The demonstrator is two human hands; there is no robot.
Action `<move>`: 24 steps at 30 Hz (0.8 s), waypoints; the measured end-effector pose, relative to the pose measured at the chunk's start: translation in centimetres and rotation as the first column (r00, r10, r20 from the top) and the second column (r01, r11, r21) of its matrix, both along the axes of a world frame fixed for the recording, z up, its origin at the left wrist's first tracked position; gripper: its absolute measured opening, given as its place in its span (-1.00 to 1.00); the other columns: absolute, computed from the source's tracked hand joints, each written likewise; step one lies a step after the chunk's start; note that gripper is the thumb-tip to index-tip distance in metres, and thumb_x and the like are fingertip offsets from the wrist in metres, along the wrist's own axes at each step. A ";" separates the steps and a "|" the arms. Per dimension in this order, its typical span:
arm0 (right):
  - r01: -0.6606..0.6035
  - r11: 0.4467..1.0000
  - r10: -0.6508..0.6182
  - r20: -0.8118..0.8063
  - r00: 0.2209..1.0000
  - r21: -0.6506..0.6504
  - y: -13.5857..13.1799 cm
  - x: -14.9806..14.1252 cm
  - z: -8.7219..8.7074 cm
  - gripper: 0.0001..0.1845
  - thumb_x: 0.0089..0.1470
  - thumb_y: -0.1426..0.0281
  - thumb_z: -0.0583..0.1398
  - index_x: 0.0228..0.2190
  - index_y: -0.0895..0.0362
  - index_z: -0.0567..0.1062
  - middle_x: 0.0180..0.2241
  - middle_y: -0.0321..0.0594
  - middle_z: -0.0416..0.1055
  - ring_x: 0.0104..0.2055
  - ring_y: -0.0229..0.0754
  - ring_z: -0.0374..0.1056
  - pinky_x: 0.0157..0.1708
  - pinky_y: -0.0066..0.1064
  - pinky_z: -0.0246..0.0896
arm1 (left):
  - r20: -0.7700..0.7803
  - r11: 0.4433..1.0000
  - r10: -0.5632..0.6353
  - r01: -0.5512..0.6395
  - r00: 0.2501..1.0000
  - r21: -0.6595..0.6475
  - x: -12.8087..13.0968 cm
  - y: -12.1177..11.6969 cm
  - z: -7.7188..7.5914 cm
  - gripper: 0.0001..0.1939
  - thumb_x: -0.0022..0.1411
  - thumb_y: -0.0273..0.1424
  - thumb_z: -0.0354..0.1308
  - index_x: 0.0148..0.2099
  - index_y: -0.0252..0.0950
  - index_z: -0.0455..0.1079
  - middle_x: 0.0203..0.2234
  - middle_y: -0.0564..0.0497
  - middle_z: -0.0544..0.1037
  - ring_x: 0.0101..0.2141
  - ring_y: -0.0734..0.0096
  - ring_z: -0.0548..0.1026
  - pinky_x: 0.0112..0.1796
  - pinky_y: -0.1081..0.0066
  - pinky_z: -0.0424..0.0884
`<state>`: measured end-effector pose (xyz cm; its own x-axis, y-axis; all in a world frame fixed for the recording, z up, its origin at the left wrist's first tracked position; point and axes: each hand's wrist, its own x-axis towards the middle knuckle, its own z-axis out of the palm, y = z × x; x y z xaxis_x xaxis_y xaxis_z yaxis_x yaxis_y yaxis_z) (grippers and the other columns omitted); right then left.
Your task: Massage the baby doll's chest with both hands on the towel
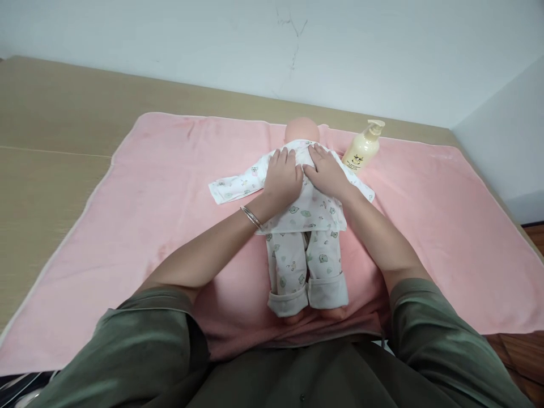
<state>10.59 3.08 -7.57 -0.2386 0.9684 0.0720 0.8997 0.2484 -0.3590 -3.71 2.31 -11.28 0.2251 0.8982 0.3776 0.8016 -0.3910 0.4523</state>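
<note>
A baby doll point(302, 129) lies on a pink blanket with its head toward the wall. It is dressed in a white printed top point(312, 212) and matching trousers point(290, 260) with rolled cuffs; its feet peek out below them. My left hand point(283, 177) rests flat on the upper left of the top, fingers stretched out. On the upper right of the top lies my right hand point(327, 171), its fingers extended and thumb apart. Both sleeves spread outward, the right one partly behind my forearm. The doll's face is not visible.
A cream pump bottle point(361, 150) stands on the blanket just right of the doll's shoulder. The pink blanket point(170, 170) covers much of the wooden surface point(55, 124). Behind it rises a white wall point(212, 45) with a crack.
</note>
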 end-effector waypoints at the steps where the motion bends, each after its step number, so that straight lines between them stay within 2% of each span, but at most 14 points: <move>1: -0.021 1.000 0.021 -0.008 1.000 -0.018 0.2 0.3 0.1 -0.25 0.19 0.25 -0.01 0.31 0.39 0.09 0.40 0.10 -0.05 0.46 0.08 -0.15 0.43 -0.01 -0.25 | -0.016 1.000 -0.016 0.016 1.000 0.022 0.2 -0.4 0.0 -0.47 0.36 -0.37 -0.21 0.27 -0.56 0.16 0.27 -0.44 0.27 0.33 -0.10 0.16 0.30 -0.14 0.07; 4: -0.013 1.000 0.013 0.006 1.000 -0.021 0.2 0.4 0.3 -0.26 0.19 0.26 0.00 0.31 0.37 0.10 0.40 0.08 -0.06 0.46 0.09 -0.15 0.43 0.01 -0.25 | -0.049 0.997 -0.050 0.053 0.998 0.059 0.5 -0.9 0.0 -0.47 0.35 -0.41 -0.21 0.26 -0.62 0.16 0.25 -0.49 0.28 0.33 -0.12 0.14 0.30 -0.16 0.06; 8: 0.057 0.998 -0.058 0.067 0.996 0.015 -2.2 -1.4 0.7 -0.31 0.24 0.35 -0.06 0.30 0.45 0.08 0.38 0.21 -0.01 0.45 0.18 -0.13 0.41 0.05 -0.20 | -0.055 0.996 -0.093 0.093 0.994 -0.003 -0.4 0.6 0.6 -0.47 0.31 -0.43 -0.19 0.24 -0.55 0.23 0.24 -0.37 0.33 0.30 0.00 0.23 0.32 -0.03 0.10; 10: 0.057 0.998 -0.059 0.074 0.996 0.020 -3.6 -2.3 0.9 -0.32 0.24 0.37 -0.06 0.30 0.46 0.09 0.38 0.20 -0.01 0.45 0.17 -0.13 0.40 0.01 -0.15 | -0.055 0.996 -0.075 0.072 0.996 -0.059 -1.0 1.5 0.9 -0.48 0.31 -0.44 -0.21 0.21 -0.53 0.27 0.23 -0.34 0.36 0.28 0.04 0.27 0.31 0.04 0.14; 12: 0.043 0.998 -0.045 0.073 0.996 0.038 -4.3 -2.6 0.9 -0.34 0.23 0.39 -0.06 0.29 0.44 0.12 0.38 0.17 0.01 0.45 0.16 -0.13 0.40 -0.01 -0.11 | -0.063 0.996 -0.036 0.032 0.997 -0.078 -1.1 1.8 1.0 -0.49 0.32 -0.46 -0.23 0.20 -0.53 0.29 0.22 -0.34 0.37 0.26 0.02 0.29 0.30 0.02 0.16; 16: 0.016 0.997 -0.019 0.039 0.999 0.075 -2.3 -1.5 0.4 -0.38 0.25 0.40 -0.11 0.27 0.41 0.19 0.35 0.13 0.09 0.43 0.11 -0.05 0.40 -0.02 -0.10 | -0.116 1.000 -0.013 0.011 0.993 -0.018 -0.1 0.0 0.8 -0.47 0.35 -0.45 -0.25 0.26 -0.62 0.18 0.25 -0.46 0.29 0.29 -0.12 0.23 0.26 -0.15 0.14; 19: 0.053 0.996 -0.053 0.001 0.999 0.065 -0.4 -0.5 0.0 -0.38 0.27 0.35 -0.14 0.26 0.35 0.20 0.35 0.07 0.11 0.42 0.07 -0.02 0.40 0.02 -0.12 | -0.127 0.998 -0.037 0.043 0.991 0.039 0.6 -1.4 0.7 -0.47 0.34 -0.45 -0.20 0.26 -0.65 0.16 0.27 -0.51 0.24 0.32 -0.16 0.17 0.26 -0.17 0.13; 21: 0.071 0.996 -0.072 0.019 0.997 0.057 -0.5 -0.5 0.0 -0.37 0.28 0.35 -0.15 0.28 0.38 0.17 0.36 0.10 0.08 0.43 0.09 -0.04 0.40 0.06 -0.15 | -0.120 0.996 -0.067 0.073 0.991 0.045 0.4 -1.3 0.8 -0.49 0.34 -0.45 -0.18 0.24 -0.65 0.19 0.25 -0.51 0.27 0.31 -0.14 0.18 0.28 -0.14 0.12; 24: 0.046 0.997 -0.052 0.091 0.994 0.063 -2.3 -1.6 0.3 -0.36 0.26 0.40 -0.12 0.29 0.47 0.11 0.36 0.21 0.05 0.44 0.16 -0.08 0.39 0.06 -0.14 | -0.094 0.994 -0.113 0.113 0.989 -0.001 -0.7 0.2 1.2 -0.51 0.34 -0.45 -0.20 0.20 -0.59 0.27 0.20 -0.41 0.37 0.27 -0.03 0.28 0.30 -0.04 0.14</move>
